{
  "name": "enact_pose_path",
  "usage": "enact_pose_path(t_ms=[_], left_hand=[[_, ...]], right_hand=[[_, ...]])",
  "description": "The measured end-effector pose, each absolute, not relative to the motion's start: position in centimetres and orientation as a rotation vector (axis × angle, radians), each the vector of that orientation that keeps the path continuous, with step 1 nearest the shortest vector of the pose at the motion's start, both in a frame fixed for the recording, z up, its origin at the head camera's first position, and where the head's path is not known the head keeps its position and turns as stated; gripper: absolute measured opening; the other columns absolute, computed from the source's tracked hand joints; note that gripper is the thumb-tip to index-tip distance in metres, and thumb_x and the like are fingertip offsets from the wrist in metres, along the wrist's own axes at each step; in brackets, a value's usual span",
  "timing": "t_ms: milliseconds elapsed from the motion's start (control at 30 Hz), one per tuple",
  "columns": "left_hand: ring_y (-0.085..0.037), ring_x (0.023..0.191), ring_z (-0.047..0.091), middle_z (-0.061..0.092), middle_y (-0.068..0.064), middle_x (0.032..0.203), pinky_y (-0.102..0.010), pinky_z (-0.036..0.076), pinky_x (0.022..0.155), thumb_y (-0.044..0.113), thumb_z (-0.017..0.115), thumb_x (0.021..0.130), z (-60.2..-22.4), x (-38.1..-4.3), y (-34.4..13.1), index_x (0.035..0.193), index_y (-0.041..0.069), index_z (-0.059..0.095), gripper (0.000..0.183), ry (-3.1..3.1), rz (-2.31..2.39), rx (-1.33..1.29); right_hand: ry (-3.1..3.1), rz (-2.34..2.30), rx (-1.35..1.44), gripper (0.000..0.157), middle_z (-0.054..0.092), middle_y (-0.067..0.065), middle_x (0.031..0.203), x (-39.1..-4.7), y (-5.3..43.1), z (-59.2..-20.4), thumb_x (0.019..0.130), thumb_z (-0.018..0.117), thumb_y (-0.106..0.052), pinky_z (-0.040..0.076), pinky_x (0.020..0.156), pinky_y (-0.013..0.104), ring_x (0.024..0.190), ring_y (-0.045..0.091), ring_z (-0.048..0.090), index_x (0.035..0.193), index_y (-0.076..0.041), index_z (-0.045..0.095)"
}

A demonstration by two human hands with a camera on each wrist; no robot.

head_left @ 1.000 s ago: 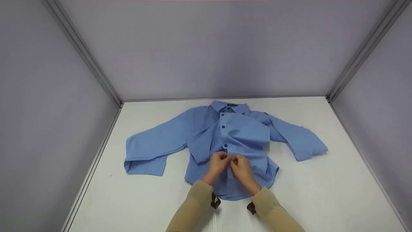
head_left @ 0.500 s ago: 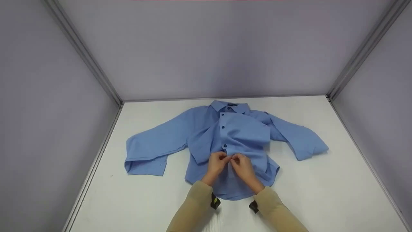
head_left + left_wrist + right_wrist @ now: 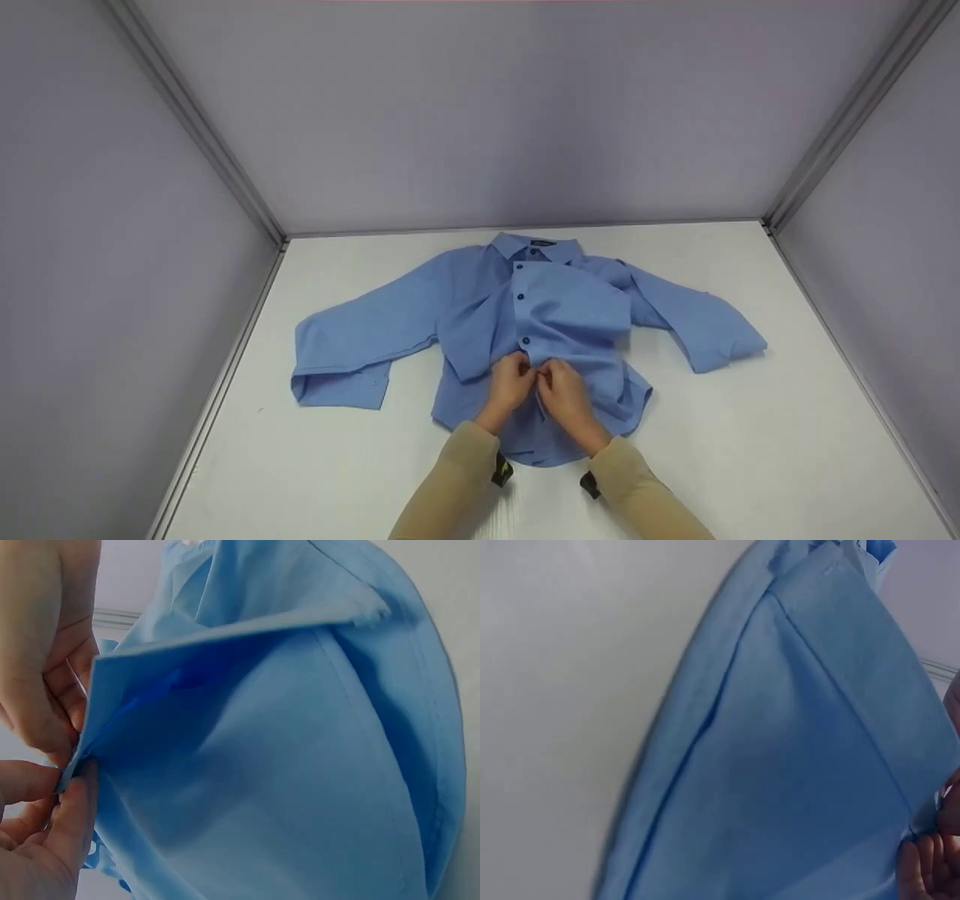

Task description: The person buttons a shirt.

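A blue long-sleeved button-up shirt (image 3: 465, 300) lies front up, its collar pointing away from me. My left hand (image 3: 510, 386) and right hand (image 3: 564, 394) meet at the lower front placket, fingertips close together. Both pinch the placket's edge between thumb and fingers. Dark buttons run up the front, with one button (image 3: 526, 340) just above my hands. Lifted cloth (image 3: 225, 727) forms a raised fold beside the fingers in the left wrist view. From the right wrist side, the stitched placket (image 3: 862, 652) slants down to the fingertips. Whatever lies between the fingertips is hidden.
The white table (image 3: 787, 435) is bounded by a grey back wall (image 3: 525, 112) and side panels with metal rails. One sleeve (image 3: 367, 330) stretches left with its cuff folded; the other sleeve (image 3: 697, 322) bends down on the right.
Both hands stay at the same spot on the placket. The right hand's fingers shift slightly, and the front edge below them lifts a little into a fold.
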State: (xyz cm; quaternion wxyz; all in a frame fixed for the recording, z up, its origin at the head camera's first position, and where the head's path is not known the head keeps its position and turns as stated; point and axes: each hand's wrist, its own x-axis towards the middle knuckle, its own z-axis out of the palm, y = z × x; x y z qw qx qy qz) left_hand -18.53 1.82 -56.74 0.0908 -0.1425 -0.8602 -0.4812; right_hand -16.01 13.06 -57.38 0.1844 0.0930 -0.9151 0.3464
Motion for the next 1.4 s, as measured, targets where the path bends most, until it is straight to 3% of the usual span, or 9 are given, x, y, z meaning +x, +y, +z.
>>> enact_pose_path(t_ms=[400, 633, 900, 1100, 1400], left_hand=[[-0.009, 0.047, 0.031, 0.03, 0.003, 0.053, -0.022, 0.027, 0.044, -0.004, 0.052, 0.083, -56.7, -18.2, 2.3, 0.064, 0.007, 0.039, 0.025, -2.566, -1.086, -0.611], [-0.005, 0.047, 0.027, 0.03, 0.003, 0.054, -0.022, 0.028, 0.045, -0.008, 0.054, 0.08, -56.5, -18.5, 1.8, 0.067, 0.003, 0.041, 0.021, -2.491, -1.287, -0.629], [-0.012, 0.063, 0.046, 0.051, -0.005, 0.072, -0.024, 0.04, 0.055, -0.005, 0.053, 0.083, -56.0, -19.4, 1.1, 0.082, -0.005, 0.05, 0.004, -2.558, -1.917, -0.394], [-0.011, 0.065, 0.046, 0.051, -0.005, 0.075, -0.025, 0.04, 0.057, 0.001, 0.052, 0.087, -56.2, -19.3, 1.2, 0.085, -0.005, 0.048, 0.007, -2.543, -1.984, -0.369], [-0.014, 0.07, 0.045, 0.049, -0.005, 0.08, -0.027, 0.039, 0.06, 0.0, 0.055, 0.084, -56.1, -19.0, 1.1, 0.09, -0.003, 0.047, 0.01, -2.555, -2.064, -0.411]], right_hand=[[-2.667, 0.876, 0.307, 0.02, 0.042, 0.004, 0.059, -16.1, 13.4, -56.5, 0.081, 0.056, -0.001, 0.035, 0.047, 0.034, 0.051, 0.022, 0.044, 0.066, -0.007, 0.044], [-2.572, 0.947, 0.354, 0.016, 0.043, 0.003, 0.062, -16.2, 13.7, -56.9, 0.082, 0.056, 0.001, 0.036, 0.049, 0.032, 0.053, 0.019, 0.043, 0.07, -0.005, 0.048], [-2.461, 1.387, 0.303, 0.01, 0.05, 0.004, 0.069, -16.5, 14.0, -56.6, 0.085, 0.057, -0.003, 0.04, 0.056, 0.029, 0.061, 0.016, 0.047, 0.076, -0.001, 0.053], [-2.367, 1.898, 0.143, 0.015, 0.051, 0.007, 0.067, -16.8, 14.2, -56.3, 0.087, 0.053, -0.004, 0.04, 0.053, 0.024, 0.058, 0.015, 0.048, 0.079, 0.007, 0.053], [-2.222, 2.355, -0.251, 0.013, 0.047, 0.005, 0.065, -17.2, 14.6, -56.0, 0.087, 0.05, -0.003, 0.037, 0.053, 0.026, 0.055, 0.014, 0.043, 0.075, 0.002, 0.053]])
